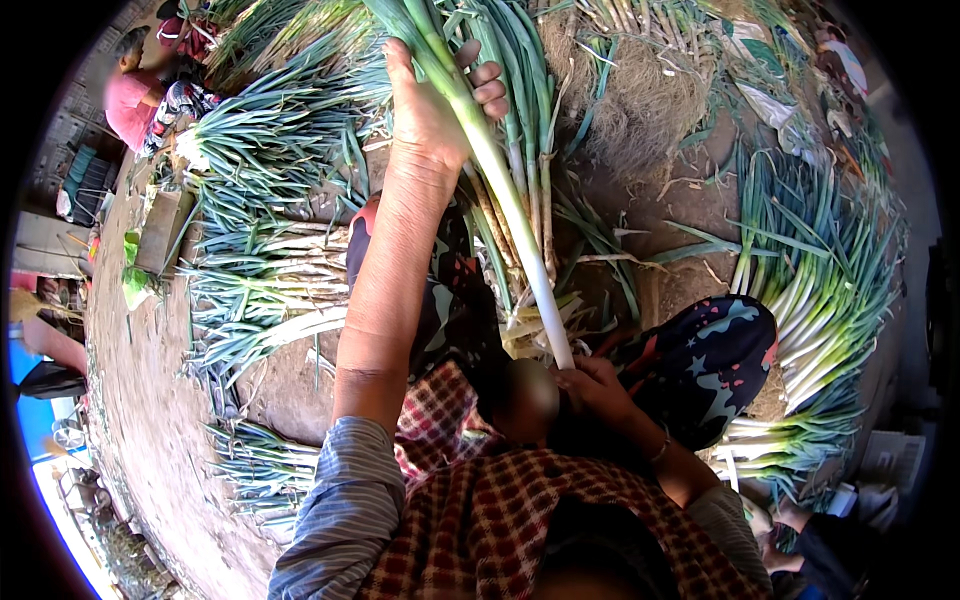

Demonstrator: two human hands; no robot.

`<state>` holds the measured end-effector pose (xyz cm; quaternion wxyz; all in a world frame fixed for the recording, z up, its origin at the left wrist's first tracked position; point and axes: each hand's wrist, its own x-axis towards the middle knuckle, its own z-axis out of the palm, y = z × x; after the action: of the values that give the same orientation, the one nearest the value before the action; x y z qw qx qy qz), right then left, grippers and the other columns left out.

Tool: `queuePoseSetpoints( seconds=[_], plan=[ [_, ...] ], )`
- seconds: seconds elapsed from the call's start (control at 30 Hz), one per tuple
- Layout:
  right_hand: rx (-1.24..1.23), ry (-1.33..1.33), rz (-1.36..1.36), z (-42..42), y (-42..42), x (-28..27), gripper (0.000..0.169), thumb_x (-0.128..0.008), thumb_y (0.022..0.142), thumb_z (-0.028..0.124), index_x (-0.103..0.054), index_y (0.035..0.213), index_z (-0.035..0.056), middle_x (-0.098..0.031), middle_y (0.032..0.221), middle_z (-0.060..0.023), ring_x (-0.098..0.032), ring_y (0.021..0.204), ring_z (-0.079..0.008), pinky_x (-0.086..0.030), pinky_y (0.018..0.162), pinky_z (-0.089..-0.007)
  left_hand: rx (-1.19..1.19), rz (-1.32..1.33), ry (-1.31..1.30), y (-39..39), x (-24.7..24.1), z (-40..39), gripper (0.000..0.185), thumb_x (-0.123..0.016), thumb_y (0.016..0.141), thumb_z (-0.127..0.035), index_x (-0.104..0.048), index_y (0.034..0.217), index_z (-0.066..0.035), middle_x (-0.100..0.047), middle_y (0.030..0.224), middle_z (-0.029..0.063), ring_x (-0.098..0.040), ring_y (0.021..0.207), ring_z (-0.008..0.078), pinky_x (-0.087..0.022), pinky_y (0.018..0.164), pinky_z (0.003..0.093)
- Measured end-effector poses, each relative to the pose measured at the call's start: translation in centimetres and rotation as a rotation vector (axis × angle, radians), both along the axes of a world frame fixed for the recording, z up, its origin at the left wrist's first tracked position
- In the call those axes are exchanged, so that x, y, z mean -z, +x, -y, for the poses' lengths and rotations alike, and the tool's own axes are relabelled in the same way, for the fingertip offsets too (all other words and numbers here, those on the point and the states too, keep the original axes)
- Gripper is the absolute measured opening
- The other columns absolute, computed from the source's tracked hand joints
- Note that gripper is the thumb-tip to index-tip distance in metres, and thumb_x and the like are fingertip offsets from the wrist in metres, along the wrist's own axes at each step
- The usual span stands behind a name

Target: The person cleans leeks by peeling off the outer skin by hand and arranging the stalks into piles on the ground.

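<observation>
A long leek or large spring onion [499, 176] slants across the view between both hands, its green leaves up and its white shank towards my body. My left hand [431, 112], palm up, grips it where the leaves begin, with the thumb on one side and the fingers on the other. Low down, the fingers of my right hand [596, 386] close around the white end; the tip there is hidden. Behind the held stalk lie more leeks [529, 135] with brownish, unpeeled bases. Pale stripped skins [544, 322] gather between my knees.
Piled leeks [270, 142] and rows with brown bases [292, 262] lie at left. White-shanked leeks [810, 322] are heaped at right. Beyond is a mass of roots [645, 112]. A wooden block [163, 229] stands on the dirt floor [150, 390]. A person [135, 105] sits far left.
</observation>
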<state>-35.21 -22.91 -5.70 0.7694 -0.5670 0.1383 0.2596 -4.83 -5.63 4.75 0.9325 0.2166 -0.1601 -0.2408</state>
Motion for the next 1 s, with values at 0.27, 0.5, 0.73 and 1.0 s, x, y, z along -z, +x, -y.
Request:
queuePoseSetpoints(
  seconds=[0.27, 0.5, 0.73, 1.0],
  plan=[
    [0.226, -0.266, 0.131, -1.0, -0.2, 1.8, 0.021, -0.062, 0.084, 0.015, -0.061, 0.095, -0.0024, -0.057, 0.072, 0.0002, -0.050, 0.063, -0.0063, -0.041, 0.056, -0.0216, -0.269, 0.023, 0.321, -0.7, 0.0, 0.9, 0.053, -0.034, 0.097, -0.038, -0.038, 0.126, 0.006, -0.051, 0.119, 0.0268, -0.053, 0.109, 0.0375, -0.044, 0.094, 0.0457],
    [0.079, -0.273, 0.017, -0.7, -0.7, 3.0, 0.025, -0.060, 0.087, 0.020, -0.060, 0.099, -0.0018, -0.060, 0.076, -0.0007, -0.052, 0.068, -0.0060, -0.043, 0.060, -0.0212, -0.177, 0.086, 0.280, -0.2, 0.6, 1.7, 0.050, -0.038, 0.096, -0.032, -0.036, 0.127, 0.008, -0.049, 0.123, 0.0266, -0.053, 0.110, 0.0367, -0.045, 0.094, 0.0441],
    [0.091, -0.027, 0.136, -1.1, -1.1, 2.4, 0.020, -0.056, 0.089, 0.020, -0.059, 0.094, 0.0010, -0.058, 0.075, 0.0008, -0.052, 0.064, -0.0050, -0.042, 0.054, -0.0208, -0.130, 0.067, 0.247, -0.5, 0.5, 2.7, 0.090, -0.024, 0.084, -0.072, -0.029, 0.132, 0.005, -0.045, 0.124, 0.0302, -0.050, 0.110, 0.0398, -0.042, 0.093, 0.0455],
    [0.153, -0.132, 0.102, -1.2, -1.7, 1.5, 0.021, -0.054, 0.089, 0.020, -0.058, 0.093, -0.0002, -0.057, 0.074, 0.0007, -0.050, 0.064, -0.0050, -0.040, 0.054, -0.0212, -0.085, 0.009, 0.202, -1.2, 0.7, 3.6, 0.113, -0.044, 0.066, -0.082, -0.028, 0.136, 0.004, -0.039, 0.132, 0.0302, -0.042, 0.120, 0.0420, -0.032, 0.102, 0.0485]
  ],
)
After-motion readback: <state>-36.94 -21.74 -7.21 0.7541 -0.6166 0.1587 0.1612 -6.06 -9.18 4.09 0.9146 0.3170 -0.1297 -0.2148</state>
